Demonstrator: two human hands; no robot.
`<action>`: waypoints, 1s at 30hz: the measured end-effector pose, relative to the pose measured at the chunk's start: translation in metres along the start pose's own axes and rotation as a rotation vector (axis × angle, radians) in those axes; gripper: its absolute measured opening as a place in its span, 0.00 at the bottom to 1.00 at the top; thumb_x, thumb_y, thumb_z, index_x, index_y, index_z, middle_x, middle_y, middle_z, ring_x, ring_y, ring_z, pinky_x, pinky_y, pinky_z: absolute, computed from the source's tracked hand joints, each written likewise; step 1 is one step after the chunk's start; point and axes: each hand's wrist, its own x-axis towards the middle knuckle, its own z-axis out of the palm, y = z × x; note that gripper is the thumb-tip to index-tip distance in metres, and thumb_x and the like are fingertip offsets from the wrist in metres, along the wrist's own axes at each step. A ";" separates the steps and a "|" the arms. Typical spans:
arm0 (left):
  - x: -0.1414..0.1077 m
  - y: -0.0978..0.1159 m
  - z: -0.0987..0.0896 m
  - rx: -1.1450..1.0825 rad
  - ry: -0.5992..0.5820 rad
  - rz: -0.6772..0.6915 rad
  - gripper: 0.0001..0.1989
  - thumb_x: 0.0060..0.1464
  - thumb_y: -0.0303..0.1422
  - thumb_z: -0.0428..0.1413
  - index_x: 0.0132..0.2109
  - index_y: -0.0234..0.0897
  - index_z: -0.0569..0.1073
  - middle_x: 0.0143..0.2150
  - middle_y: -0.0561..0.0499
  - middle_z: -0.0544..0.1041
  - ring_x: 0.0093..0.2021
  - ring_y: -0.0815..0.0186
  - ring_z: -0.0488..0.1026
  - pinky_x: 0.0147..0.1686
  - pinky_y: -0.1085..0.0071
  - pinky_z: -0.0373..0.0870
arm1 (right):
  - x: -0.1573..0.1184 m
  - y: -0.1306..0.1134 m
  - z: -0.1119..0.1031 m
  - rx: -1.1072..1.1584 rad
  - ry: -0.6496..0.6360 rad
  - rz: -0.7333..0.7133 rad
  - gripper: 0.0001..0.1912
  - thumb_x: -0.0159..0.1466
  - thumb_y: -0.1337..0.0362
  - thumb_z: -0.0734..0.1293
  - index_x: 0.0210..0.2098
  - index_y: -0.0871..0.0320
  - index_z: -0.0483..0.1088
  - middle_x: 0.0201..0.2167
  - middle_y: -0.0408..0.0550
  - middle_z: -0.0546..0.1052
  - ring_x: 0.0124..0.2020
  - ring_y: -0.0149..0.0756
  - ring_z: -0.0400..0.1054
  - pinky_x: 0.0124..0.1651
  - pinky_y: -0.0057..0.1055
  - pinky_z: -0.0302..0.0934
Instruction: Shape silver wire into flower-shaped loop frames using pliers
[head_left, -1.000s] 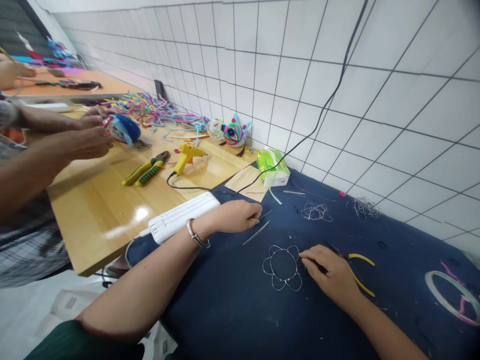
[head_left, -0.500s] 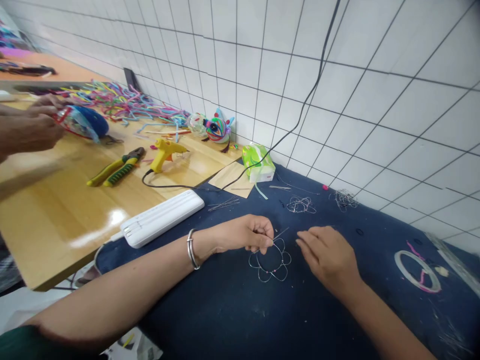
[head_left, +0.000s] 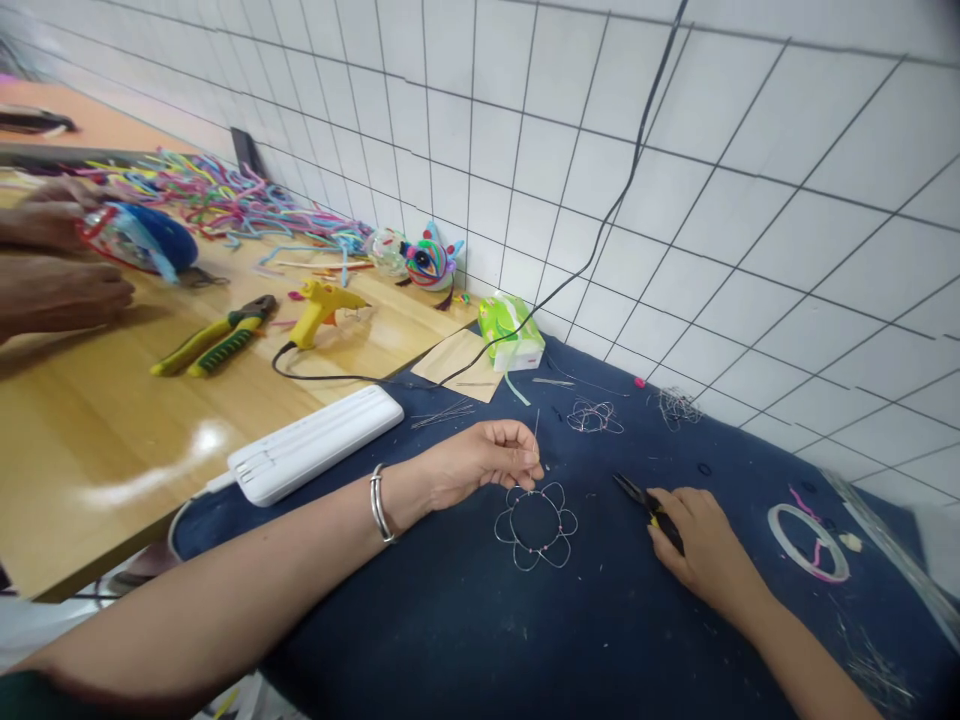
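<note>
Between thumb and fingers, my left hand (head_left: 501, 455) pinches the top of a flower-shaped wire frame (head_left: 559, 540). A straight wire end sticks up past the fingertips. The frame is a thin ring with looped petals around it and small pink dots where they meet. To the right, my right hand (head_left: 694, 540) is closed around pliers (head_left: 637, 492) with dark jaws and a black-and-yellow handle. The jaws point left toward the wire flower, apart from it. My palm covers most of the handles.
Wire bundles (head_left: 595, 416) and a white ring (head_left: 808, 543) lie on the dark blue cloth. A white power strip (head_left: 319, 440), yellow glue gun (head_left: 322, 310) and green-handled pliers (head_left: 217, 340) are at left. Another person's hands (head_left: 60, 290) work beside a blue object (head_left: 169, 238). A tissue pack (head_left: 510, 330) stands by the wall.
My right hand, empty-looking before, has moved right and down and now holds pliers. The wire flower has turned in my left hand, its loose end now pointing up.
</note>
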 end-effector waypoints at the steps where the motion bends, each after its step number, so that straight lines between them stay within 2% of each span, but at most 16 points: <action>1: 0.000 0.001 0.000 -0.010 0.006 -0.002 0.08 0.49 0.33 0.57 0.35 0.34 0.67 0.35 0.50 0.74 0.31 0.72 0.71 0.29 0.76 0.62 | -0.001 0.001 0.004 -0.003 0.011 0.003 0.20 0.61 0.59 0.58 0.50 0.61 0.62 0.38 0.56 0.68 0.40 0.45 0.62 0.43 0.42 0.58; 5: -0.001 0.003 0.001 -0.038 0.043 -0.002 0.09 0.48 0.33 0.58 0.34 0.33 0.67 0.33 0.51 0.73 0.30 0.72 0.72 0.28 0.77 0.61 | -0.002 0.002 0.015 -0.015 0.041 0.122 0.15 0.61 0.63 0.55 0.43 0.64 0.65 0.37 0.58 0.68 0.43 0.47 0.61 0.43 0.41 0.57; 7: -0.002 0.003 0.001 -0.043 0.047 0.007 0.09 0.48 0.33 0.59 0.34 0.33 0.68 0.32 0.51 0.73 0.30 0.71 0.72 0.28 0.76 0.61 | 0.001 -0.002 0.007 0.066 0.017 0.234 0.14 0.62 0.62 0.55 0.40 0.63 0.66 0.37 0.57 0.68 0.42 0.47 0.62 0.43 0.41 0.57; 9: -0.003 0.004 0.001 -0.047 0.043 0.020 0.09 0.47 0.33 0.59 0.34 0.33 0.68 0.31 0.51 0.73 0.30 0.71 0.72 0.29 0.76 0.61 | 0.007 -0.012 -0.012 0.251 -0.076 0.317 0.13 0.62 0.56 0.57 0.37 0.60 0.65 0.35 0.53 0.69 0.38 0.43 0.63 0.41 0.38 0.58; 13: -0.003 0.004 0.000 -0.064 0.052 0.049 0.09 0.47 0.33 0.59 0.33 0.32 0.68 0.31 0.50 0.74 0.30 0.71 0.72 0.29 0.76 0.61 | 0.027 -0.055 -0.058 0.703 -0.323 0.275 0.16 0.64 0.52 0.53 0.35 0.55 0.65 0.30 0.45 0.69 0.31 0.33 0.63 0.33 0.29 0.57; 15: -0.003 0.004 -0.001 -0.084 0.071 0.062 0.10 0.47 0.33 0.59 0.34 0.32 0.68 0.31 0.50 0.74 0.30 0.72 0.72 0.29 0.76 0.60 | 0.038 -0.077 -0.070 0.886 -0.408 0.196 0.17 0.65 0.52 0.53 0.34 0.56 0.64 0.28 0.43 0.70 0.27 0.31 0.62 0.30 0.27 0.56; 16: -0.003 0.004 -0.001 -0.097 0.080 0.066 0.10 0.47 0.33 0.59 0.34 0.32 0.68 0.30 0.50 0.74 0.29 0.72 0.72 0.29 0.76 0.60 | 0.042 -0.086 -0.072 0.971 -0.423 0.160 0.17 0.65 0.52 0.53 0.34 0.56 0.64 0.29 0.43 0.70 0.29 0.30 0.63 0.33 0.27 0.57; 18: -0.002 0.003 -0.003 -0.125 0.095 0.070 0.09 0.48 0.33 0.59 0.34 0.33 0.67 0.30 0.51 0.74 0.30 0.72 0.72 0.29 0.76 0.60 | 0.049 -0.097 -0.070 1.086 -0.389 0.159 0.16 0.65 0.52 0.52 0.34 0.57 0.63 0.30 0.44 0.70 0.30 0.30 0.64 0.34 0.27 0.58; 21: -0.001 0.002 -0.004 -0.157 0.094 0.062 0.09 0.48 0.33 0.58 0.34 0.33 0.67 0.30 0.51 0.74 0.31 0.70 0.73 0.29 0.76 0.60 | 0.053 -0.100 -0.060 1.177 -0.363 0.168 0.16 0.65 0.53 0.53 0.36 0.57 0.63 0.30 0.44 0.69 0.31 0.30 0.64 0.36 0.28 0.58; 25: -0.001 0.002 -0.001 -0.173 0.062 0.036 0.09 0.48 0.32 0.59 0.33 0.33 0.67 0.29 0.51 0.74 0.32 0.69 0.73 0.29 0.75 0.60 | 0.050 -0.096 -0.053 1.246 -0.424 0.143 0.16 0.65 0.53 0.53 0.36 0.57 0.64 0.32 0.45 0.69 0.33 0.31 0.64 0.37 0.29 0.58; 30: -0.002 0.001 0.003 -0.185 0.029 0.005 0.08 0.49 0.31 0.58 0.33 0.32 0.67 0.28 0.52 0.74 0.30 0.71 0.73 0.29 0.75 0.60 | 0.049 -0.096 -0.054 1.256 -0.452 0.140 0.17 0.65 0.53 0.54 0.34 0.58 0.64 0.30 0.45 0.69 0.31 0.31 0.63 0.36 0.29 0.57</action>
